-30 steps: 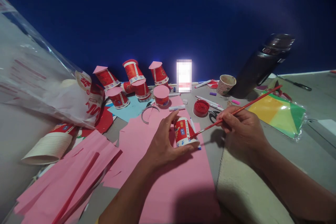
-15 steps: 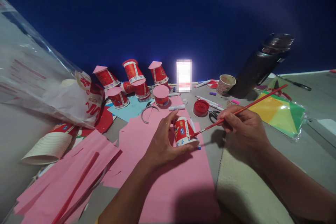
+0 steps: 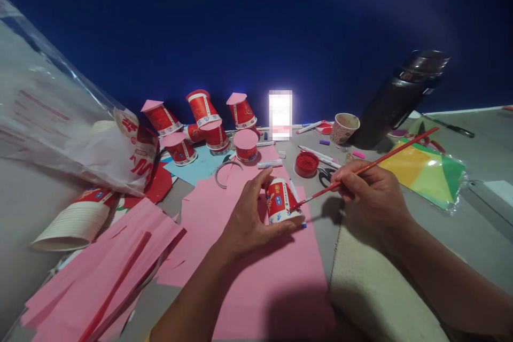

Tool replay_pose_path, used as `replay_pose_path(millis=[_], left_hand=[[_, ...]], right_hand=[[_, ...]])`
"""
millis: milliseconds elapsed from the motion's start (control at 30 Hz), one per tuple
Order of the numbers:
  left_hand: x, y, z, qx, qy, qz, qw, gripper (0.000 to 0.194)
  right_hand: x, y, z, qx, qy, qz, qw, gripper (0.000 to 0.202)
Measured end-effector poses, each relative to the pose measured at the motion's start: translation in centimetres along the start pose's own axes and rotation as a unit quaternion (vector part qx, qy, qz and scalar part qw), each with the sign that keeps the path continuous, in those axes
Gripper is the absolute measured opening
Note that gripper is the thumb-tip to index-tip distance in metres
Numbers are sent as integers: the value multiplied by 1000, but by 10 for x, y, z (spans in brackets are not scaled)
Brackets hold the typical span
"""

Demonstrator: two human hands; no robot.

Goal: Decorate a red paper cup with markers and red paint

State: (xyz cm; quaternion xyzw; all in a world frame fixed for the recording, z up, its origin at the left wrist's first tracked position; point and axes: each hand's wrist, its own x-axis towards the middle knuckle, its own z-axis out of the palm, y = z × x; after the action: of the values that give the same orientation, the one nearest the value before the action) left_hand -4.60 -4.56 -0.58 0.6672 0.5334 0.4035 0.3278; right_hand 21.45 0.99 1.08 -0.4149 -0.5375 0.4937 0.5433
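Observation:
A red and white paper cup [image 3: 279, 197] stands upside down over pink paper [image 3: 272, 283], with blue and red marks on its white rim band. My left hand [image 3: 250, 219] is wrapped round it, thumb at the near side and fingers behind. Between the thumb and fingers of my right hand [image 3: 366, 192] is a long red paintbrush [image 3: 393, 154]. Its tip touches the lower right part of the cup. Beyond the hands sits a small tub of red paint [image 3: 306, 164].
Several decorated red cups [image 3: 218, 136] stand at the back left, near a plastic bag [image 3: 72, 101]. Scissors [image 3: 325, 176], markers [image 3: 270, 164], a patterned cup [image 3: 344, 128] and a black flask [image 3: 388, 107] are behind my hands. A pale cloth [image 3: 372, 283] lies at the right.
Both hands keep their holds, and the cup stays almost where it was. The brush tip has shifted very slightly on the cup.

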Motion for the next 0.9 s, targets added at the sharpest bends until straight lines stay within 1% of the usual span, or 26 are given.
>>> replay_pose_path(millis=[167,267,367,500,667,900], left_hand=[[1,-1,0,-1,-4,5,1000,104],[1,-1,0,-6,-5,2,1000,104],[0,-1,0,-6,-6,-3,1000,104],[-1,0,-1,-6,-9,-6,1000,105],[0,-1,0,-3,-16,1,1000,107],[1,3,-1,6,-21,-6,1000,109]], right_hand=[[0,-1,3,9,18,7,1000,33],[0,-1,3,16,14,4,1000,31],[0,-2,4,24,27,-4,999,33],[-2,-4,5,15,17,-8,1000,34],[-3,-3,7,24,23,-1,999,32],[-6,-3,9,20,17,4,1000,27]])
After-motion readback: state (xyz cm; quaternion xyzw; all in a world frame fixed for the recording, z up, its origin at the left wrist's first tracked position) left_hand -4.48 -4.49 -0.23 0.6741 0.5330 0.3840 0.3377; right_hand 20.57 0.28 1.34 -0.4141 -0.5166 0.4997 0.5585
